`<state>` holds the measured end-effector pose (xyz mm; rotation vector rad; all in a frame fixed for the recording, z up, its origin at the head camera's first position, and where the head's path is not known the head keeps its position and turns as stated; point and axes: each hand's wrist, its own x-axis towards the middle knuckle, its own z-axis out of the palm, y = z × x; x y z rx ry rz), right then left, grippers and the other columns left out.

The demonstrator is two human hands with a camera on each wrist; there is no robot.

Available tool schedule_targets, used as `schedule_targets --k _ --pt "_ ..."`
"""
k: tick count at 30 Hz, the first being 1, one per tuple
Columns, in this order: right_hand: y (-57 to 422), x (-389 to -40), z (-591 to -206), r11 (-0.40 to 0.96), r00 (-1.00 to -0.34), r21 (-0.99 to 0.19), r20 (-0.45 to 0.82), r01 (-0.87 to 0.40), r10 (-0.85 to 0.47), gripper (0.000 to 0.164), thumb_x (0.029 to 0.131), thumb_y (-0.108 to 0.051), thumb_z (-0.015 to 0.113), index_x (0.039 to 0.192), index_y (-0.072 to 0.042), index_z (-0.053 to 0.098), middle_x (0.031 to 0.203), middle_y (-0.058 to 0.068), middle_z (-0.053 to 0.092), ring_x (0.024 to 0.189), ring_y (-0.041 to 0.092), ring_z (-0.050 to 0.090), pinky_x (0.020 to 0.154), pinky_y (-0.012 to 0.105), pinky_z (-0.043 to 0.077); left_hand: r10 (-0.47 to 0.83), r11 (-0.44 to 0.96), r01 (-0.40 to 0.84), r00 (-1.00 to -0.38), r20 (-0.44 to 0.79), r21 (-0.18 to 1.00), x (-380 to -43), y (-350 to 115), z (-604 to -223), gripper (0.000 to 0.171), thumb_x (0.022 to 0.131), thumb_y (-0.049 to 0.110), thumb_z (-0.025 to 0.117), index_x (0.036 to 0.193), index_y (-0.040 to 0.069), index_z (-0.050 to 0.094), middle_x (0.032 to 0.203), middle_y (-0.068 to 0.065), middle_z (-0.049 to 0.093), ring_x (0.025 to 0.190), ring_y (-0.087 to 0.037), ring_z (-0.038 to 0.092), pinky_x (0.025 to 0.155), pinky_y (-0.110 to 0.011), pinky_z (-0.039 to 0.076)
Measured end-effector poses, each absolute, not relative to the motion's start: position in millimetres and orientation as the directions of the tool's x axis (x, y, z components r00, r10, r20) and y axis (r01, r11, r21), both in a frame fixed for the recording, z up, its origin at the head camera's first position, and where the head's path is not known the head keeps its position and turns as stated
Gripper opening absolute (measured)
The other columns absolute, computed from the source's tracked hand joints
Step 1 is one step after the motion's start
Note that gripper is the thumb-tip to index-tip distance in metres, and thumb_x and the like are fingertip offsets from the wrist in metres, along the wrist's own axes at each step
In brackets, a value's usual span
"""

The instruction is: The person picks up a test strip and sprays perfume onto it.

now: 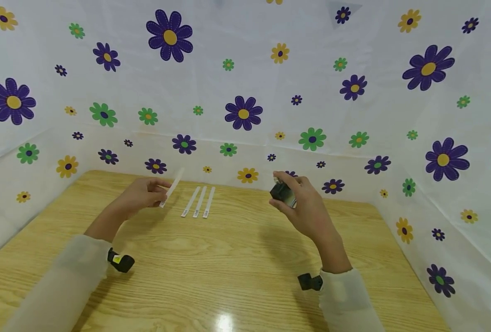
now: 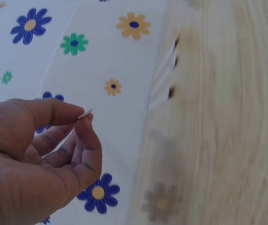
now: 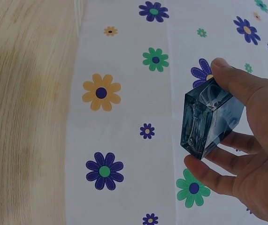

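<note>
Between thumb and fingertips my left hand point(image 1: 141, 193) pinches a white paper test strip point(image 1: 173, 185), raised above the table and tilted up toward the back wall. Seen in the left wrist view, that strip point(image 2: 86, 113) is almost edge-on. My right hand point(image 1: 308, 210) grips a dark blue glass perfume bottle point(image 1: 283, 193) in the air, with a finger on its top. The right wrist view shows the thick, faceted glass of the bottle point(image 3: 202, 119), thumb on one side and fingers on the other. Several inches apart, strip and bottle are at similar height.
Three more paper strips point(image 1: 199, 202) with small dark print lie side by side on the wooden table point(image 1: 195, 272), between the hands near the back edge. A white cloth point(image 1: 212, 78) with flower prints stands around the back and sides. Each wrist wears a black camera point(image 1: 122, 262).
</note>
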<state>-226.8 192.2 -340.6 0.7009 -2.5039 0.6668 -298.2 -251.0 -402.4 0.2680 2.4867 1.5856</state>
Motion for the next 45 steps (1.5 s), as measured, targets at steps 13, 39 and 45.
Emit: schedule_targets --k 13,39,45 --pt "191.3 -225.3 -339.0 0.75 -0.765 -0.323 0.534 -0.577 -0.359 0.067 0.092 -0.028 0.079 0.151 -0.024 0.048 0.123 0.024 0.056 0.099 0.035 0.063 0.077 0.05 0.057 0.388 0.388 0.193 -0.921 0.031 0.901 -281.8 -187.2 -377.2 0.037 0.1 0.008 0.064 0.137 0.004 0.06 0.117 -0.019 0.062 0.107 -0.038 0.063 0.089 -0.038 0.057" --pt "191.2 -227.3 -344.9 0.755 -0.759 -0.306 0.54 -0.58 -0.364 0.068 0.09 -0.026 0.081 0.15 -0.025 0.05 0.122 0.025 0.057 0.101 0.038 0.064 0.075 0.052 0.058 0.565 0.3 0.329 -0.818 0.111 0.895 -263.9 -93.2 -364.9 0.03 0.099 0.006 0.066 0.129 0.01 0.065 0.11 -0.009 0.067 0.095 -0.024 0.066 0.084 -0.056 0.056" --pt "186.5 -228.3 -346.3 0.755 -0.764 -0.303 0.523 -0.581 -0.378 0.068 0.091 -0.029 0.08 0.151 -0.025 0.049 0.122 0.023 0.059 0.103 0.036 0.063 0.077 0.051 0.057 0.564 0.303 0.352 -0.816 0.131 0.886 -258.0 -94.6 -362.6 0.031 0.098 0.005 0.065 0.129 0.009 0.065 0.109 -0.01 0.067 0.093 -0.023 0.066 0.08 -0.051 0.057"
